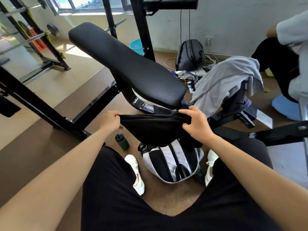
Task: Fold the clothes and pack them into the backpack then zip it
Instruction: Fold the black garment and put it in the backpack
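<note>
Both hands, left and right, pinch a black garment stretched above the backpack on the floor. Folding seems just begun; the grey garment waits, packing and zipping remain.

Black strap: white lettering, too blurred to read.

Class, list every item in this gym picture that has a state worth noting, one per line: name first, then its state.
Left hand: grips one end of the black garment.
Right hand: grips the other end.
Black garment: held up, stretched between the hands, not yet folded.
Grey-and-black backpack: on the floor between the feet; whether open cannot be told.
Grey garment: draped unfolded over equipment.
Dark bottle: upright, capped.
</note>
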